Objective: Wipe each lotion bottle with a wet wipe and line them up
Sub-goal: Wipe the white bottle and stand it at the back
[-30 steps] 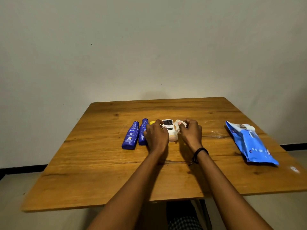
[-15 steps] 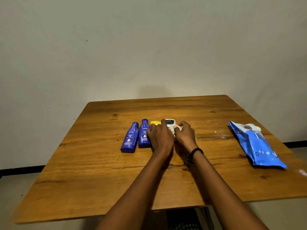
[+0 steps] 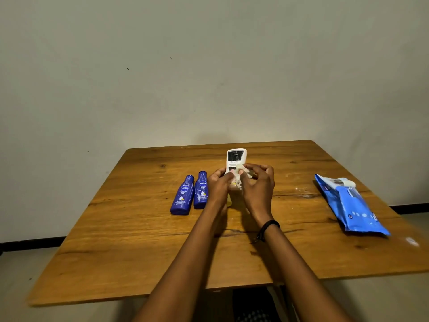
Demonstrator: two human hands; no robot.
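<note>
Head camera looks down on a wooden table that stands against a plain pale wall. Both forearms of the person reach forward and meet near the middle of the table.

The left hand has its fingers curled round the lower part of a white lotion bottle. The upper part of this bottle, with a dark panel on its label, stands out above the fingers and points away from the person. The right hand pinches a crumpled wet wipe between thumb and fingers and holds it against the bottle, just beside the left thumb. A dark band goes round the right wrist. A small yellow part shows below the two hands; it cannot be told if it belongs to the white bottle or lies on the table.

To the left of the hands two blue bottles lie flat on the table, side by side and almost touching, with their necks pointing away from the person: the left blue bottle and the right blue bottle. The right one is just beside the left hand.

Well apart, near the right edge of the table, lies a blue pack of wipes, with a pale flap at its far end.
</note>
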